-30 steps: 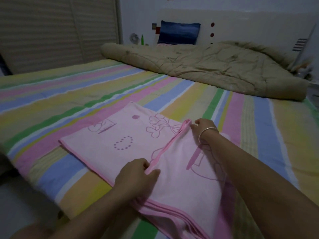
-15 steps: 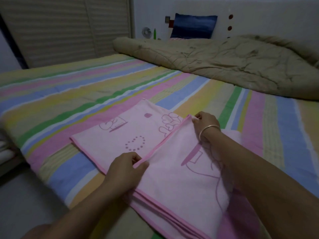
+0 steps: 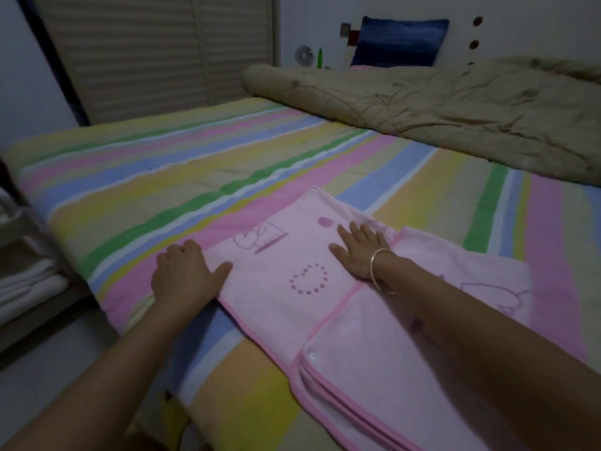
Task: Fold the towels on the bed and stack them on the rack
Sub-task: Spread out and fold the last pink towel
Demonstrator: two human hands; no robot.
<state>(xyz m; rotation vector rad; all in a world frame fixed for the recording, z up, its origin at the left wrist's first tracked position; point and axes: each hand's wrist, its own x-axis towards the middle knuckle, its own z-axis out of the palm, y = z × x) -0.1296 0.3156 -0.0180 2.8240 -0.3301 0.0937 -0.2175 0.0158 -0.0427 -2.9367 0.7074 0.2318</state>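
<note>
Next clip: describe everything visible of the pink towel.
The towel is pale pink soft cloth with darker pink trim and purple drawings, including a dotted heart. Folded in several layers, it lies flat on the striped bedcover by the bed's near edge. The right hand lies flat on it; the left hand rests at its left edge, thumb on top.

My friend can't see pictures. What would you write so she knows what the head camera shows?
A folded pink towel lies on a striped bed; a person's right hand lies flat on it, and the left hand rests at its left edge, thumb on the cloth. A rolled beige quilt and a blue pillow lie beyond.
</note>
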